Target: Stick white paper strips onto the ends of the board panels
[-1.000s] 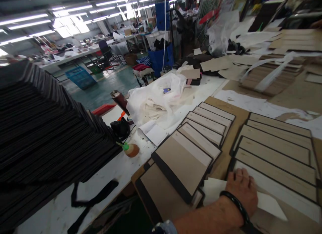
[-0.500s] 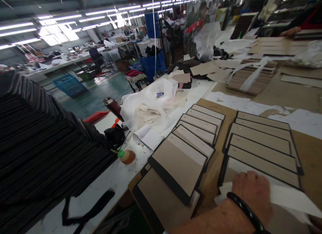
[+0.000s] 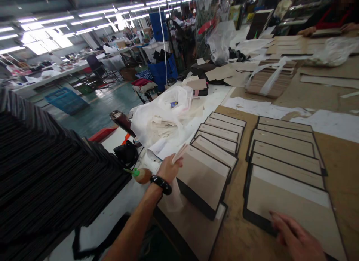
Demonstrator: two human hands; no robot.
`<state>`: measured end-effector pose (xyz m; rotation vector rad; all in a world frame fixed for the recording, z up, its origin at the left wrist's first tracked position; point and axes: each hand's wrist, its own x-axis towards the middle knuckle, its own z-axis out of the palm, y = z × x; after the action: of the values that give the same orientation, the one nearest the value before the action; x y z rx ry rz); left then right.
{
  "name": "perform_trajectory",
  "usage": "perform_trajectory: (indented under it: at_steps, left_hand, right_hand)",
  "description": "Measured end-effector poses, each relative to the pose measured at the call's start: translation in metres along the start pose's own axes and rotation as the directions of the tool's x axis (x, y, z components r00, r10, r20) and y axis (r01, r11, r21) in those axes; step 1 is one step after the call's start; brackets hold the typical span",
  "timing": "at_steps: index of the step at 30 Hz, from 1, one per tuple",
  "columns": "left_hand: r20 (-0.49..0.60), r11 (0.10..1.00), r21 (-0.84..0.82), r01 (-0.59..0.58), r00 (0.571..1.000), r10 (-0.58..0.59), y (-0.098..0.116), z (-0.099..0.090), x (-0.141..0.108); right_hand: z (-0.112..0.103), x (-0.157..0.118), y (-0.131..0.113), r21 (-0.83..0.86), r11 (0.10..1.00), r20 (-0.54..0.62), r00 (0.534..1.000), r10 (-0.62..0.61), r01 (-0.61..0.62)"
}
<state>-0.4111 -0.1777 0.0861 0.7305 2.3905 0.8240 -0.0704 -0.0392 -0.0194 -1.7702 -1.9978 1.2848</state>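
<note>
My left hand (image 3: 170,169), with a black bracelet at the wrist, is closed around pale paper strips (image 3: 179,153). Their ends stick up past the fingers, and a blurred pale length hangs below the hand. It is at the left edge of a row of overlapping grey-beige boards with black borders; the front board (image 3: 206,175) bears a lighter band along its top. At lower right, my right hand (image 3: 298,236) has its fingers stretched out over the front board (image 3: 291,197) of a second row. Nothing shows in those fingers; whether they touch the board I cannot tell.
A tall stack of black sheets (image 3: 56,171) fills the left side. Near it stand a green-capped bottle (image 3: 143,175) and a dark flask (image 3: 121,120). A plastic bag (image 3: 165,111) lies behind the boards. Another person's hand (image 3: 307,31) is at the far right.
My left hand has moved from the right row to the left row, carrying the paper strips. My right hand has come into clear view at lower right. The right row's front board is now uncovered.
</note>
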Motion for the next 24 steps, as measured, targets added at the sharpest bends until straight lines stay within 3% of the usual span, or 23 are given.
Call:
perform_trajectory:
  at_steps: [4, 6, 9, 19, 24]
  left_hand:
    - [-0.066, 0.981, 0.177, 0.082, 0.995, -0.071, -0.051, -0.002, 0.005]
    - [-0.055, 0.969, 0.229, 0.097, 0.995, -0.086, -0.062, 0.004, 0.003]
    - [-0.031, 0.955, 0.281, 0.094, 0.996, -0.089, -0.069, 0.010, 0.001]
    - [-0.018, 0.922, 0.379, 0.083, 0.996, -0.082, -0.082, 0.012, 0.010]
    - [0.008, 0.917, 0.396, 0.052, 0.998, -0.060, -0.081, 0.006, 0.017]
  right_hand:
    - [0.059, -0.011, -0.035, 0.230, 0.972, 0.153, 0.988, -0.001, -0.035]
    - [0.082, -0.010, -0.048, 0.336, 0.939, 0.233, 0.973, -0.008, -0.072]
    - [0.102, -0.002, -0.056, 0.362, 0.921, 0.378, 0.926, -0.001, -0.146]
    - [0.114, 0.010, -0.063, 0.337, 0.933, 0.379, 0.926, -0.012, -0.125]
    - [0.107, 0.004, -0.070, 0.324, 0.946, 0.306, 0.949, -0.076, -0.029]
